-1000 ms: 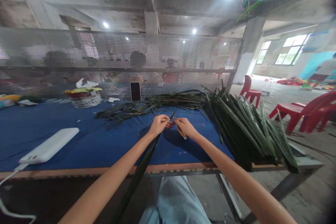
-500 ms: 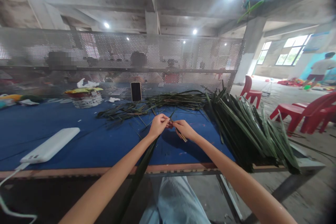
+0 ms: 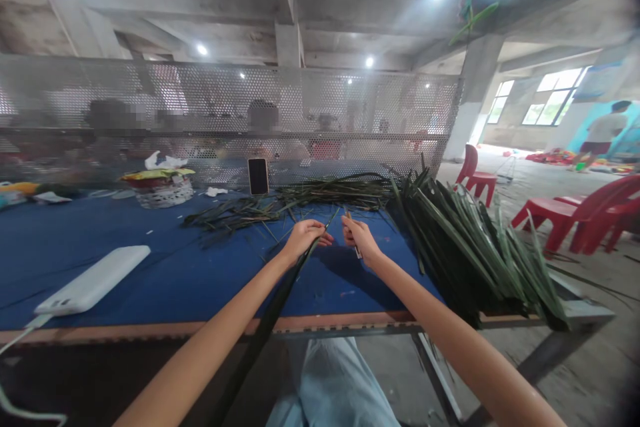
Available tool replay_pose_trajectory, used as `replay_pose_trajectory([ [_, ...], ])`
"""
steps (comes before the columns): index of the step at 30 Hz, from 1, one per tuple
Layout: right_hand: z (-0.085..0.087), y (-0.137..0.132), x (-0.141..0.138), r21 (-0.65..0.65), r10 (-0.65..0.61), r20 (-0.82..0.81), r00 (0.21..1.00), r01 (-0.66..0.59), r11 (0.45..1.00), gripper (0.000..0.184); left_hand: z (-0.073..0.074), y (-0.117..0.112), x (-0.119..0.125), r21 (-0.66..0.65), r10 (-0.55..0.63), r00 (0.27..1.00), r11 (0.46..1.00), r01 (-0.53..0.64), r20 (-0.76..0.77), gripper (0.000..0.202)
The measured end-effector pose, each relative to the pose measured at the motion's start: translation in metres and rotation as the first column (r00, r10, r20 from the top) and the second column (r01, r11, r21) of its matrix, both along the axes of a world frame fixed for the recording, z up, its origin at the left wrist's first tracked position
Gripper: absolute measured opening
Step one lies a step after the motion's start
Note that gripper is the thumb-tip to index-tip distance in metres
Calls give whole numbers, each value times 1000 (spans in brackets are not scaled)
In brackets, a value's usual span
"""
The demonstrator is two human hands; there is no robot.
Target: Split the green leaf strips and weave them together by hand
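My left hand (image 3: 304, 238) is closed around a long dark green palm leaf (image 3: 265, 327) that runs from under my forearm up past my fingers, over the blue table (image 3: 175, 273). My right hand (image 3: 357, 237) is closed on a small thin tool (image 3: 356, 250), held a little to the right of the leaf, with a gap between the two hands. A thick stack of green leaves (image 3: 470, 247) lies just to the right of my right hand. Loose leaf strips (image 3: 280, 203) are scattered on the table behind both hands.
A white power bank (image 3: 93, 279) with a cable lies at the left. A phone (image 3: 258, 175) leans on the perforated metal screen (image 3: 225, 113), near a small basket (image 3: 163, 188). Red plastic chairs (image 3: 575, 213) stand at the right. People sit behind the screen.
My right hand has pulled away to the right and risen slightly, opening a gap from my left hand. My left hand keeps hold of the leaf in the same place.
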State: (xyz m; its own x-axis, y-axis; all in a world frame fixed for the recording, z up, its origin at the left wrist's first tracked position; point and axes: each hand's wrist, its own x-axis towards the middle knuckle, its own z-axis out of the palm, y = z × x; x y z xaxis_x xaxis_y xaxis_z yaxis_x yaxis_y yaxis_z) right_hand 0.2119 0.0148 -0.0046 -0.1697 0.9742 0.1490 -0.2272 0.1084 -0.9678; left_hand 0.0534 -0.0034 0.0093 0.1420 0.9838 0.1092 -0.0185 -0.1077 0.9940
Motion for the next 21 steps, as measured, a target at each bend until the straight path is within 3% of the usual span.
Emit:
replay_pose_trajectory([
  [4,0,3,5,36,-52,21,998,52,998,37,3,-5,2,4,-106,994,994,107,-32,20],
  [10,0,5,3,57,-12,-52,999,14,998,39,4,-6,1,33,-120,993,992,120,-5,21],
  [14,1,4,3,43,-25,-10,1000,25,999,37,5,-7,1,47,-123,991,991,126,-46,19],
  [21,3,-2,1,93,10,103,995,-20,996,35,2,-8,2,189,6,989,982,22,-146,26],
])
